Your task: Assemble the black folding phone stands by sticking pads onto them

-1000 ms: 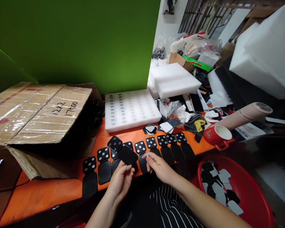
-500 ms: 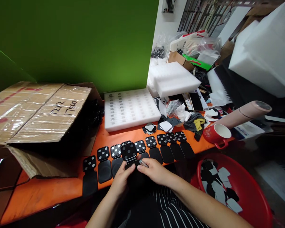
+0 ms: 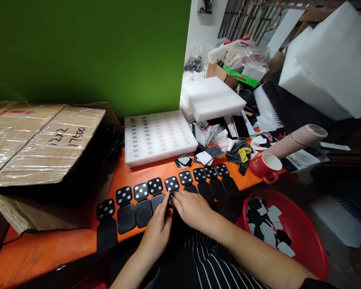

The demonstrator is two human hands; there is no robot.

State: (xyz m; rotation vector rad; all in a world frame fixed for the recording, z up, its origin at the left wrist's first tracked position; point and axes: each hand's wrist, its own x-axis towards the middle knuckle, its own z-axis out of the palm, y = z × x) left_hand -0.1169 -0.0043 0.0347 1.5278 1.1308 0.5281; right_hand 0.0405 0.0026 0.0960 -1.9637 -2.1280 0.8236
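A row of several black hinged pieces (image 3: 125, 206), each with a white-dotted square top and a plain lower flap, lies along the front of the orange table (image 3: 48, 249). One of them, the black hinged piece (image 3: 171, 184), lies in the row between my hands. My left hand (image 3: 158, 230) grips its left side, fingers together and index tip at the hinge. My right hand (image 3: 192, 208) curls its fingers down onto the lower flap, which both hands hide.
An open cardboard box (image 3: 39, 140) fills the left. A white foam tray (image 3: 158, 136) sits behind the row. A red mug (image 3: 263, 166), a pink tube (image 3: 295, 140) and clutter are at the right. A red basin (image 3: 307, 241) holds black and grey pads.
The black piece, held up in my left hand a second ago, has come down into the row. Both hands moved forward onto it. The view shifted slightly right.
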